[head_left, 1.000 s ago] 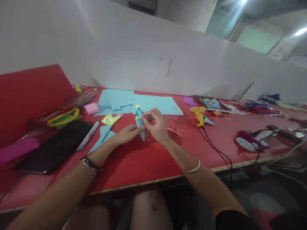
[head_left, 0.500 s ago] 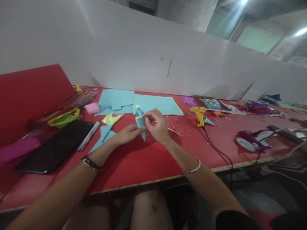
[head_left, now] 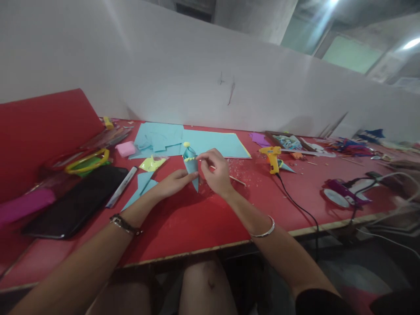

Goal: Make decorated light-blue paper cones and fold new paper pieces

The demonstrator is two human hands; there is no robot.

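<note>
Left grip point(head_left: 173, 182) pinching blue cone point(head_left: 190, 166), right grip point(head_left: 216, 173) closed around stick point(head_left: 238, 180), glue gun point(head_left: 272, 159), marker point(head_left: 121, 187) nearby

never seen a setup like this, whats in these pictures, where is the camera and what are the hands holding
There is no machine here, just a person working with two bare hands. The one camera is worn on that person's head, looking forward and down, which is why the forearms reach in from the bottom of the picture.

The left hand holds a blue paper cone, point downward, with yellow trim around its upper part. The right hand pinches a thin stick, its tip close to that trim; whether it touches is too small to tell.

On the red table lie blue paper sheets towards the wall, a marker to the left and a yellow glue gun to the right.
</note>
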